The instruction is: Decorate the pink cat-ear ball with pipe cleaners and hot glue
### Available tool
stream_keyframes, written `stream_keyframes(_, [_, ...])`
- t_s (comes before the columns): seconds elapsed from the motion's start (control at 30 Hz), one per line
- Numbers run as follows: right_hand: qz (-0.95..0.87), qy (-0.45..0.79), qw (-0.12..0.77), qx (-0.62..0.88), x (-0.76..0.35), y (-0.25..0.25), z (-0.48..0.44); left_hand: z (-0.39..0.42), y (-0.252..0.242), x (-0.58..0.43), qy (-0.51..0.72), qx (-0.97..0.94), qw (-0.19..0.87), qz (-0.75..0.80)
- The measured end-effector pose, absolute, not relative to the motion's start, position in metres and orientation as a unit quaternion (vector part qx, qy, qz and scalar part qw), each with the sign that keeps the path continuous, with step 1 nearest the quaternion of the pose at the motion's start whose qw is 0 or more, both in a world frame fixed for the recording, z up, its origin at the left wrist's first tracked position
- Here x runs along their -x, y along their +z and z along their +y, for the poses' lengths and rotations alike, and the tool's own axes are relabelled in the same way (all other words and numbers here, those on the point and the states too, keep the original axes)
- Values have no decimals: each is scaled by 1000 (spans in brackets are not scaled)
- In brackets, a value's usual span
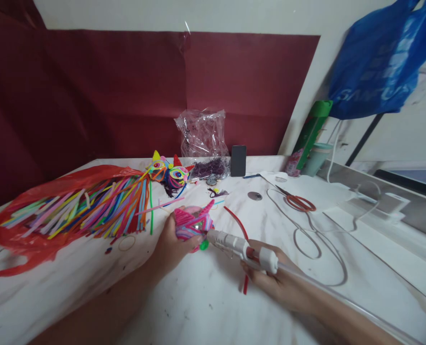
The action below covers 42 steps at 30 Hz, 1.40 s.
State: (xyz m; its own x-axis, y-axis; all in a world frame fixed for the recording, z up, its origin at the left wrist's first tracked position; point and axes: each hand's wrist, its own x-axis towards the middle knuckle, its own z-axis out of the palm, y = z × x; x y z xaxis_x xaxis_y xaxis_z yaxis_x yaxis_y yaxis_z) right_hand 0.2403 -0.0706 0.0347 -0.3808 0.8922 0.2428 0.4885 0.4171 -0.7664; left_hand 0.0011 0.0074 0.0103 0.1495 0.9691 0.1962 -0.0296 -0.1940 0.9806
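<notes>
My left hand [175, 247] is closed around a pink, purple and blue pipe-cleaner animal head [191, 221] with two pointed pink ears. A green pompom [204, 245] shows at its lower right side. In my right hand [270, 270] is a white hot glue gun [230, 243], its nozzle pointing left at the front of the head. Whether the tip touches the surface, I cannot tell. A clear glue stick [328, 290] runs out of the gun's back over my forearm. Under the gun lies a red pipe cleaner [236, 220], partly hidden.
Many coloured pipe cleaners [90, 211] lie on a red plastic bag [26, 239] at left. Behind stand two finished-looking animal heads [177, 175], a clear bag of dark tassels [209, 167] and a black phone [238, 161]. Red-handled scissors [301, 203] and a looped cord [316, 239] are at right.
</notes>
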Motion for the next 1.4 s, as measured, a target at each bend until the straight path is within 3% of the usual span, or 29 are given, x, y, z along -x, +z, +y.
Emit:
stream_keyframes(0.83, [-779, 245, 352, 458, -242, 37, -69, 9, 4, 0, 520, -580, 442, 446])
stream_keyframes(1.4, [-774, 285, 327, 461, -241, 41, -72, 11, 2, 1, 518, -591, 438, 437])
